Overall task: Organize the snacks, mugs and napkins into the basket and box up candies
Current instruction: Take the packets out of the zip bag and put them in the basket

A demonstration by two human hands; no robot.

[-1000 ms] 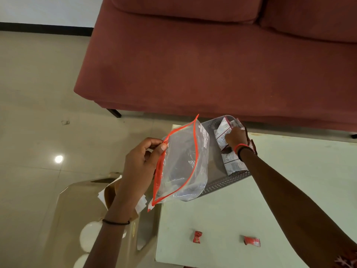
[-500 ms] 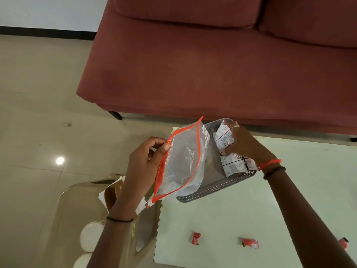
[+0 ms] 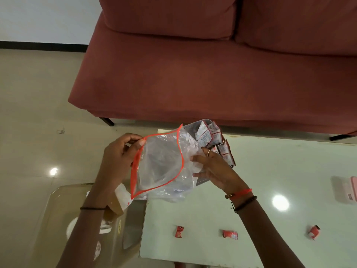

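A clear plastic zip bag [image 3: 162, 165] with an orange-red rim hangs open between my hands and looks empty. My left hand [image 3: 119, 157] pinches its left rim. My right hand [image 3: 212, 169] grips its right side. Behind the bag, a grey perforated basket [image 3: 201, 180] stands at the table's far left corner with several white-and-red snack packets [image 3: 210, 138] upright in it. Three red-wrapped candies lie near the table's front edge: one candy [image 3: 179, 231], a second candy [image 3: 229, 234], a third candy [image 3: 314, 231].
The pale green table [image 3: 270, 171] has a pink box [image 3: 354, 188] at its right edge. A glass side table [image 3: 58, 209] at lower left holds white napkins [image 3: 123, 194], a brown cardboard piece and white mugs. A red sofa [image 3: 193, 74] stands behind.
My right hand has left the snack packets in the basket and come back to take hold of the bag's right side. The bag's mouth is spread wider.
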